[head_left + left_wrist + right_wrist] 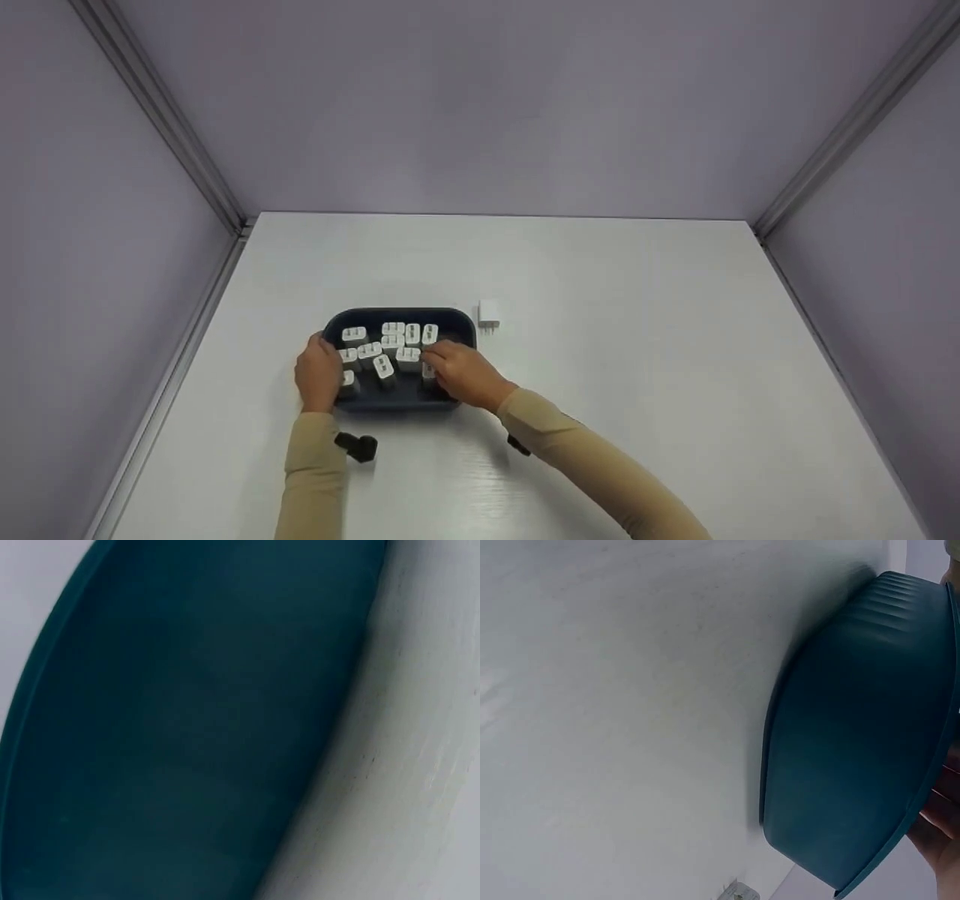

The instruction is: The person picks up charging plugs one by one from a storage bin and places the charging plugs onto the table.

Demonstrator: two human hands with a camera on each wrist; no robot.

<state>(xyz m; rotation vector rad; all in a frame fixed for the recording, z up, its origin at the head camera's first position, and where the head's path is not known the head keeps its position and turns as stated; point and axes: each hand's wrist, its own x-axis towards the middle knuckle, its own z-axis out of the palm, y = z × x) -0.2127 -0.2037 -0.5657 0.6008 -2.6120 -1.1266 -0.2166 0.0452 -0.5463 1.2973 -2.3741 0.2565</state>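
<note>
A dark blue plastic basin [397, 405] sits on the white table, its outer wall [847, 735] filling much of the right wrist view. Several white charger plugs [384, 369] stand inside it with their port ends up. My left hand [319, 373] grips the basin's left rim. My right hand [472, 375] reaches over the right side, its fingertips bunched at a charger plug [429, 371] that they partly cover. In the right wrist view those fingers [945, 799] show behind the rim. The left wrist view holds only the basin's side [187, 720] and the table.
One more white charger plug [489, 312] lies on the table just right of the basin, prongs toward me. Grey-lilac panels [487, 105] enclose the table [637, 315] at the back and sides. A black wrist camera mount [358, 447] sticks out beside the left sleeve.
</note>
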